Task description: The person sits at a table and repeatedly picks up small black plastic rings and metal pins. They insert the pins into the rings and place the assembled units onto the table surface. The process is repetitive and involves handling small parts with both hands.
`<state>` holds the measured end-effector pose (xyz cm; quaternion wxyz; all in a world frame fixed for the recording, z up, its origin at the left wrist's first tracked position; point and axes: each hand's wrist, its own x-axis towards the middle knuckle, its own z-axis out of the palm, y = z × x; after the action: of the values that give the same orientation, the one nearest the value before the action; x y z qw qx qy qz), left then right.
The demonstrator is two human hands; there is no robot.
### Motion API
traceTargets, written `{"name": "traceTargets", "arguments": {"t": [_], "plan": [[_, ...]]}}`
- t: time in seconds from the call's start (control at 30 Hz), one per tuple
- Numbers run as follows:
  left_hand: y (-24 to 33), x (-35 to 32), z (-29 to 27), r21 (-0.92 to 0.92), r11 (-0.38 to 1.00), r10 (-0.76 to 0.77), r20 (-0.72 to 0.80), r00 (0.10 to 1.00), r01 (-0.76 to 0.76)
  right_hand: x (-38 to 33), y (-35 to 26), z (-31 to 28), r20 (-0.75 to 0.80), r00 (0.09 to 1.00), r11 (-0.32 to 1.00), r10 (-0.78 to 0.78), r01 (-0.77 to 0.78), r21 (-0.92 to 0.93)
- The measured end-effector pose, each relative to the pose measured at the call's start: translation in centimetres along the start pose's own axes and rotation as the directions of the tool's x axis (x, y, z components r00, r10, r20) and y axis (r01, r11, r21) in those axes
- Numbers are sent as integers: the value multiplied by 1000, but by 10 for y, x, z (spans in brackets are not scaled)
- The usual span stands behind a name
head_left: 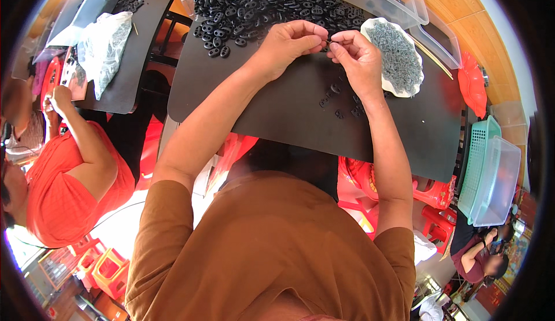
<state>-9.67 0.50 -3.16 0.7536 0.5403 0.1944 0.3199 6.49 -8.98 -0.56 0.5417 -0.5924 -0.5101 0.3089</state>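
Small dark piece (329, 40) pinched between both nearly touching hands (287, 46) (359, 58), its direction and long axis indiscernible

Forearms (217, 113) extended forward, left hand (289, 44) and right hand (359, 61) nearly meeting, fingertips (319, 32) pinched.

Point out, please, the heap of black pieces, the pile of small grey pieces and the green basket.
Heap of black pieces (266, 3): head view, middle of the heap.
Pile of small grey pieces (396, 58): head view, its middle.
Green basket (476, 150): head view, its perforated side.
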Motion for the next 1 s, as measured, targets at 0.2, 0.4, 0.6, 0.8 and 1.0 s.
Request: {"name": "traceTargets", "arguments": {"t": [0.2, 0.4, 0.6, 0.8, 1.0], "plan": [[25, -31, 21, 678, 691, 210, 145, 967, -252, 4, 6, -13, -89, 993, 995, -82, 76, -63], [12, -57, 66, 776, 397, 229, 432, 872, -489, 7, 8, -17, -143, 981, 992, -129, 125, -36], [-2, -43, 72, 816, 272, 119, 498, 859, -510, 6, 9, -17, -155, 976, 987, -156, 146, -70], [-6, -37, 67, 785, 254, 223, 521, 824, -565, 6, 7, -18, -155, 976, 987, -150, 141, -71], [9, -14, 39, 362, 928, 46, 133, 990, -92, 6, 7, -21, -145, 984, 993, -103, 110, 43]]}}
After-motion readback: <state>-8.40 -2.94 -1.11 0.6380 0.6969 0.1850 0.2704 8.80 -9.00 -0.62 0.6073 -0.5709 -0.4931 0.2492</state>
